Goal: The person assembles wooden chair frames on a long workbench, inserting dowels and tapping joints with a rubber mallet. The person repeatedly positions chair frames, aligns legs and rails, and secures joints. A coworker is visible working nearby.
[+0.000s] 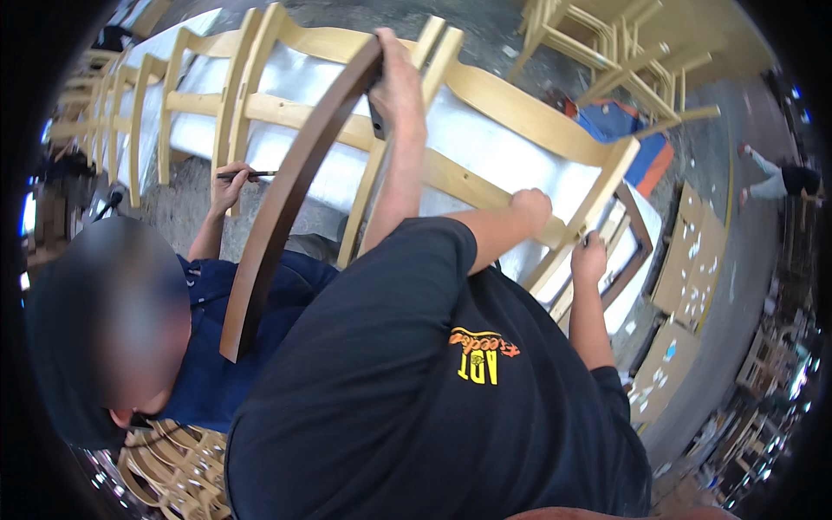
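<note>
My left hand (530, 208) is closed beside the lower rail of a pale wooden chair frame (494, 95). What its fingers hold, if anything, is hidden. Nearer the frame's right end, my right hand (589, 257) grips a small dark object against the upright post; its kind is unclear. At my left, a co-worker in dark blue raises a long curved brown wooden piece (299, 178) with one hand (400, 87). The co-worker's other hand (230, 184) holds a dark pen-like stick (251, 174).
More pale chair frames (199, 104) stand in a row to the left over sheet-covered tables. Stacked wooden frames (607, 52) stand at the far right. Flattened cardboard (689, 251) lies on the floor at right. A person (784, 180) walks farther off.
</note>
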A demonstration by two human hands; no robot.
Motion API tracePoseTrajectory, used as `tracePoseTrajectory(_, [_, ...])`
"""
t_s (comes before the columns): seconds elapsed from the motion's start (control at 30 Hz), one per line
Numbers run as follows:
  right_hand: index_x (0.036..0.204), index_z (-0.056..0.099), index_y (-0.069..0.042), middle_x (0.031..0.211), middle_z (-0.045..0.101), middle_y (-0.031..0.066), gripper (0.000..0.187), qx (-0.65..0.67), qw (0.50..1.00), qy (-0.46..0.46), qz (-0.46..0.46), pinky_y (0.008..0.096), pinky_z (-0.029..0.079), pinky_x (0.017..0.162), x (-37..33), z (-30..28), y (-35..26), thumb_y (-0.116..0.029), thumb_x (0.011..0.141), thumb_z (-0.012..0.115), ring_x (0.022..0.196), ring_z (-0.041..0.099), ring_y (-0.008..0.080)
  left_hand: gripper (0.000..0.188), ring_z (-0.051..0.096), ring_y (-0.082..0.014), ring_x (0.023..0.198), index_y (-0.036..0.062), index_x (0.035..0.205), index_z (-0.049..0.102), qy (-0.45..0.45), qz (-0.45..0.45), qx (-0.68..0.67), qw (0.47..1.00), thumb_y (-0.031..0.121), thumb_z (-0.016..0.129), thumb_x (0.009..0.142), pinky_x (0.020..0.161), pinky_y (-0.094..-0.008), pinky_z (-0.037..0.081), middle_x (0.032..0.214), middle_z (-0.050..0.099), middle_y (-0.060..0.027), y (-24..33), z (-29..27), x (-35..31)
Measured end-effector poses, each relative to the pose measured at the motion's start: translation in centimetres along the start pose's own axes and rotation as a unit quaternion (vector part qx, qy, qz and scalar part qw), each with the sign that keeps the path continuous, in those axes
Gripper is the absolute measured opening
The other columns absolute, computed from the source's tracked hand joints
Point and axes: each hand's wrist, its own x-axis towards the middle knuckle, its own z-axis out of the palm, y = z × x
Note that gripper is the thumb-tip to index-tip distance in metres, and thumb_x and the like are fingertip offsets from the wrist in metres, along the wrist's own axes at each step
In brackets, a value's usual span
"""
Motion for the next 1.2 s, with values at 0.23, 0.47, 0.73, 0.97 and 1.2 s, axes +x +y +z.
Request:
tracePoseTrajectory(0.23, [0.105,0.064,-0.001,0.088,0.071,0.0242,0.046,0.005,0.986,-0.143,0.089,0.0522,0.055,0.080,1.5,-0.1,-1.5,-0.045,0.093,0.060,0.088,0.070,0.0424,0.025,0.072,-0.0267,0.105,0.0129,0.108,0.077,-0.081,0.014,0.104,0.991,0.017,0.058,0.092,0.084,-0.0424,0.059,0.114,0.074,-0.0107,-3.1,-1.5,0.6])
tracePoseTrajectory(0.47, [0.108,0.067,-0.013,0.100,0.073,0.0148,0.022,0.064,0.992,-0.086,0.073,0.0488,0.055,0.082,0.9,-0.5,-0.7,-0.021,0.088,0.062,0.094,0.070,0.0364,0.034,0.068,-0.0309,0.113,0.0073,0.119,0.071,-0.114,0.015,0.162,0.980,0.021,0.049,0.097,0.093,-0.0435,0.055,0.126,0.068,-0.0162,-1.0,-2.9,-0.1])
tracePoseTrajectory(0.73, [0.101,0.068,-0.008,0.083,0.072,0.0186,0.021,0.238,0.958,0.034,0.159,0.0463,0.055,0.073,-0.2,-1.1,1.3,-0.023,0.087,0.066,0.079,0.071,0.0366,0.036,0.066,-0.0316,0.116,0.0059,0.121,0.068,-0.071,-0.070,0.150,0.984,0.024,0.047,0.098,0.093,-0.0431,0.055,0.131,0.064,-0.0207,0.1,-2.6,-1.0])
tracePoseTrajectory(0.97, [0.084,0.065,-0.002,0.066,0.062,0.0043,0.020,0.576,0.739,0.015,0.350,0.0251,0.040,0.047,-2.4,0.9,4.8,-0.020,0.091,0.069,0.053,0.053,0.0097,0.036,0.067,-0.0341,0.114,0.0012,0.112,0.068,-0.100,-0.099,0.164,0.976,0.029,0.049,0.100,0.092,-0.0449,0.055,0.114,0.071,-0.0215,0.0,-2.1,0.5])
tracePoseTrajectory(1.2, [0.089,0.064,-0.003,0.068,0.059,0.0031,0.019,0.684,0.595,0.030,0.421,0.0225,0.033,0.043,-9.0,0.6,10.0,-0.021,0.092,0.071,0.049,0.047,0.0079,0.049,0.066,-0.0360,0.114,0.0018,0.115,0.067,-0.092,-0.144,0.177,0.969,0.044,0.048,0.102,0.095,-0.0461,0.053,0.122,0.068,-0.0228,-0.4,-1.3,0.8])
